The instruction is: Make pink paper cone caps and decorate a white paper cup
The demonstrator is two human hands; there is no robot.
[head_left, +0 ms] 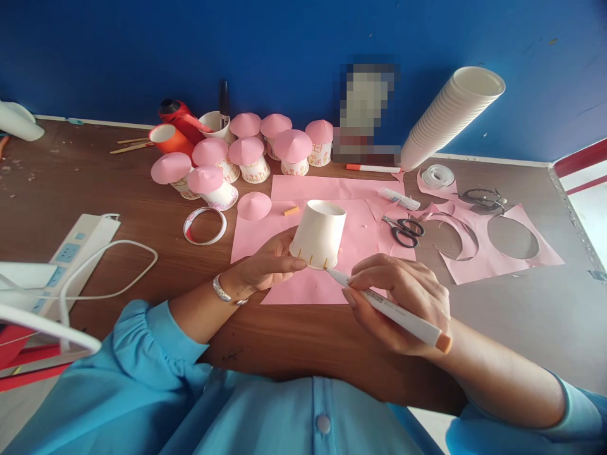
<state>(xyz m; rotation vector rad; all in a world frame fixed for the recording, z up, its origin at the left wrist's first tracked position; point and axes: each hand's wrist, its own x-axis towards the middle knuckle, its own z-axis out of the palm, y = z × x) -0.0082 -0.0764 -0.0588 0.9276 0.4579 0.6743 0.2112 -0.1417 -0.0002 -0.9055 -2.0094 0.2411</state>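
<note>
My left hand (270, 262) grips a white paper cup (318, 232) held upside down over pink paper sheets (327, 189), fingers curled at the cup's lower rim. Short orange strokes line that rim. My right hand (403, 300) is closed on a white marker (389, 308) with an orange end cap, its tip touching the cup's rim. A loose pink paper cone (254, 205) lies on the table just left of the cup.
Several cups topped with pink cones (246, 155) stand at the back. Scissors (404, 230), a glue stick (399, 198), a tape ring (205, 225), cut pink scraps (502, 243), a leaning stack of white cups (450, 114), a red glue gun (180, 120) and a power strip (78, 246) lie around.
</note>
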